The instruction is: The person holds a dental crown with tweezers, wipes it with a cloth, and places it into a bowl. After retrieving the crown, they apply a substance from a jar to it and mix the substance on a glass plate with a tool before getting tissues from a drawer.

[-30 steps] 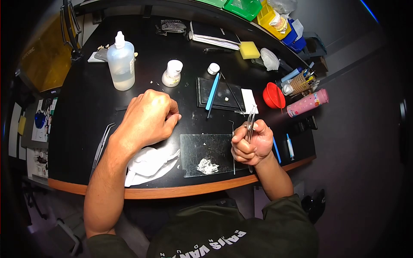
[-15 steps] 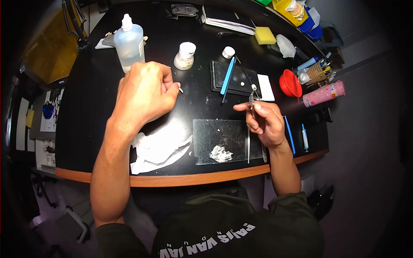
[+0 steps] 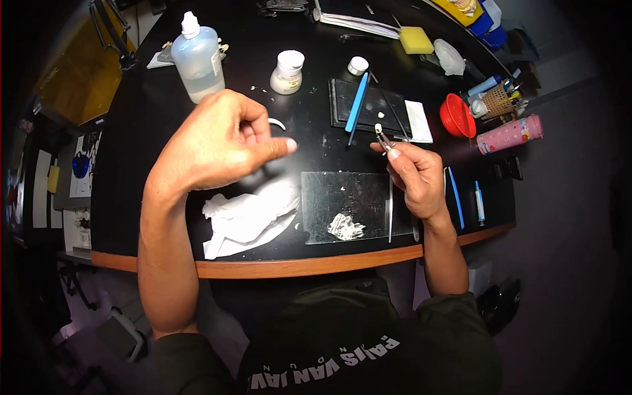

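Observation:
My right hand [image 3: 420, 174] is closed around small metal tweezers [image 3: 384, 141]. A tiny whitish, tooth-like piece [image 3: 378, 128] sits at their tip, pointing away from me. Left of it, my left hand [image 3: 224, 141] is raised over the table, fingers curled and thumb reaching right. A thin white curved thing [image 3: 277, 123] shows beside its index finger; I cannot make out what it is. Below the hands lie a glass plate [image 3: 322, 197] with a smear of white paste [image 3: 345, 228] and a crumpled white tissue [image 3: 250, 220]. A thin rod [image 3: 390, 217] rests on the plate's right side.
Behind my left hand stand a clear liquid bottle [image 3: 199, 62] and a white-lidded jar [image 3: 288, 74]. A black block [image 3: 339, 108] with a blue-handled tool [image 3: 357, 102] lies near the right hand. Farther right are a red bowl [image 3: 456, 115], a pink bottle [image 3: 510, 135] and a blue syringe [image 3: 479, 204].
My left thumb has stretched out to the right, away from the curled fingers. The right hand has turned, so the tweezers and the whitish piece show more plainly. The view has shifted slightly.

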A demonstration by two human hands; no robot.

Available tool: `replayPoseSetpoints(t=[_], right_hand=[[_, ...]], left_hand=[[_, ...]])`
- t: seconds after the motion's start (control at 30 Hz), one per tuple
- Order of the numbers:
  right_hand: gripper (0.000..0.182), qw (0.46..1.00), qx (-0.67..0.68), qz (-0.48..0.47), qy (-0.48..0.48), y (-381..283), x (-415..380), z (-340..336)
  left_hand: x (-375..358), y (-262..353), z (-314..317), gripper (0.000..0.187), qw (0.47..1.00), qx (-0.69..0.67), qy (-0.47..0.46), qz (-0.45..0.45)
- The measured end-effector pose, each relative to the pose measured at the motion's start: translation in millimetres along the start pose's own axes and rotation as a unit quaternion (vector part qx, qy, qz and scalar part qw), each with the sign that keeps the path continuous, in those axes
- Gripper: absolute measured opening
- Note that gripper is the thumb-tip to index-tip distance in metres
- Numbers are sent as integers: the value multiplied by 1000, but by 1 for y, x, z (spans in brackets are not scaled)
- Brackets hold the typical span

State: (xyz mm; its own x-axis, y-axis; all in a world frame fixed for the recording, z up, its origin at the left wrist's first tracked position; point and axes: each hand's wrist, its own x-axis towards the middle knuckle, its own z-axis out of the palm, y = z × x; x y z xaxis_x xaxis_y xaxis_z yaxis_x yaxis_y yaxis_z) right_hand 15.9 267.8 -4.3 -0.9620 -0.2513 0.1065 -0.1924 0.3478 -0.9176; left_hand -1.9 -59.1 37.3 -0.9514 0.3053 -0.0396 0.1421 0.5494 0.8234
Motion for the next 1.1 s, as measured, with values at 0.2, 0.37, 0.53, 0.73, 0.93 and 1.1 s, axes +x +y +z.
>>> replayPoseSetpoints(t=[0.2, 0.37, 0.53, 0.73, 0.93, 1.1], right_hand=[[35, 999, -31, -9, -20, 4, 0, 0], [25, 1000, -16, -14, -5, 4, -1, 1], [25, 1000, -26, -12, -7, 2, -2, 0], [22, 989, -115, -97, 15, -1, 0, 4], [20, 967, -201, -144, 57, 0, 1, 11], [26, 929, -311, -168, 110, 0, -1, 19]], left_hand=[[-2, -3, -7, 23, 994, -5, -105, 0], [-1, -3, -5, 18, 994, -16, -111, 4], [-1, -3, -6, 22, 992, -11, -125, 1], [-6, 1, -9, 39, 973, 34, -224, 33], [-5, -1, -6, 45, 974, 63, -218, 28], [-12, 9, -4, 53, 955, 179, -237, 1]])
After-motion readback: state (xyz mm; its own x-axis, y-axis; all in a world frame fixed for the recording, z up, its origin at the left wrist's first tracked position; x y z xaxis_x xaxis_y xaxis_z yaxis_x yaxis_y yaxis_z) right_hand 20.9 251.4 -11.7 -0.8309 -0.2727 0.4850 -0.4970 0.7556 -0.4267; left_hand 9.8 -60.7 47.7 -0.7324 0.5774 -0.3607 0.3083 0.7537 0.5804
